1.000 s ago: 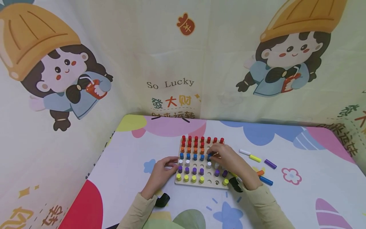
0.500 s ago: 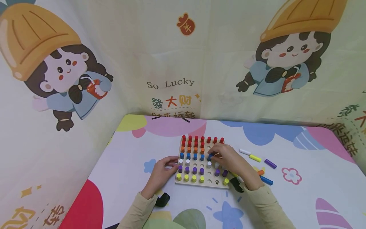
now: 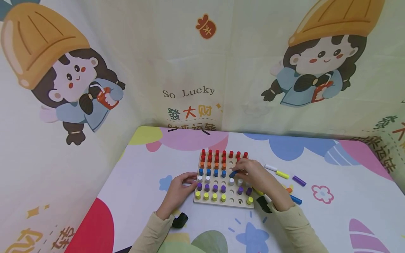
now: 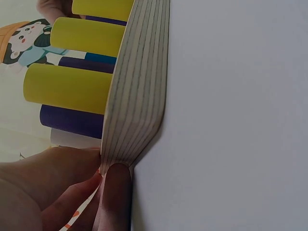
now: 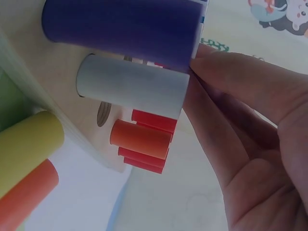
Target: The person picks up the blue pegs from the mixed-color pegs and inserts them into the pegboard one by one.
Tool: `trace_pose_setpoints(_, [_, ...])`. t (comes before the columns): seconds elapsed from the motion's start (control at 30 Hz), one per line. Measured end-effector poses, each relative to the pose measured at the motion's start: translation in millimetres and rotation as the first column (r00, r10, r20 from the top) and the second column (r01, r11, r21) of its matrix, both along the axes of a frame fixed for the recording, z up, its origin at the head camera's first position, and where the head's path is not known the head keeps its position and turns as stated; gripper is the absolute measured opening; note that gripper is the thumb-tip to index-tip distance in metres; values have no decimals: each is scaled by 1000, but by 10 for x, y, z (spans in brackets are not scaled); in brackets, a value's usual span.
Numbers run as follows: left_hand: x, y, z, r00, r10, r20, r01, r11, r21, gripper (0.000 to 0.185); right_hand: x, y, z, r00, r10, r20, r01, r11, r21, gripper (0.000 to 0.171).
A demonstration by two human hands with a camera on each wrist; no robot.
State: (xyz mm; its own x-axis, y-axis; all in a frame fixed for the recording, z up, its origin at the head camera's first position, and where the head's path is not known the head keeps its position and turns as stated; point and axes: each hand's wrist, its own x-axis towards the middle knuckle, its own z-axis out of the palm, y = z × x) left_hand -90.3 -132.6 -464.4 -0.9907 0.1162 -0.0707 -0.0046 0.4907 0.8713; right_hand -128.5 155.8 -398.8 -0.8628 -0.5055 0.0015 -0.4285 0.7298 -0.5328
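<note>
A wooden pegboard (image 3: 226, 205) lies on the table, with rows of red, orange, blue, white, purple and yellow pegs and some bare holes. My right hand (image 3: 251, 173) hovers over its right half and pinches a tilted blue peg (image 3: 233, 174) at the blue row. My left hand (image 3: 179, 189) holds the board's left edge; in the left wrist view its fingers (image 4: 115, 192) press the board's corner (image 4: 137, 86) beside yellow pegs (image 4: 67, 89). The right wrist view shows a dark blue peg (image 5: 120, 29), a white peg (image 5: 130, 86) and an orange peg (image 5: 139, 139) close to my fingers (image 5: 231, 91).
Loose pegs lie right of the board: white (image 3: 270, 168), yellow (image 3: 282, 174), purple (image 3: 299, 181), blue (image 3: 296, 200), orange (image 3: 288, 190). The table has a colourful printed cover (image 3: 332, 218). Printed cloth walls (image 3: 190, 70) close in the back and both sides.
My right hand has shifted slightly to the right, and the blue peg in its fingers now leans more. The left hand has stayed on the board's edge.
</note>
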Motion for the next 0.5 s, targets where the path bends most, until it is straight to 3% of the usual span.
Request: trace_pose_setpoints(0.5, [16, 4, 18, 1000, 0, 0, 0, 1000, -9, 33, -7, -27, 4, 1000, 1, -1, -1, 1000, 30, 23])
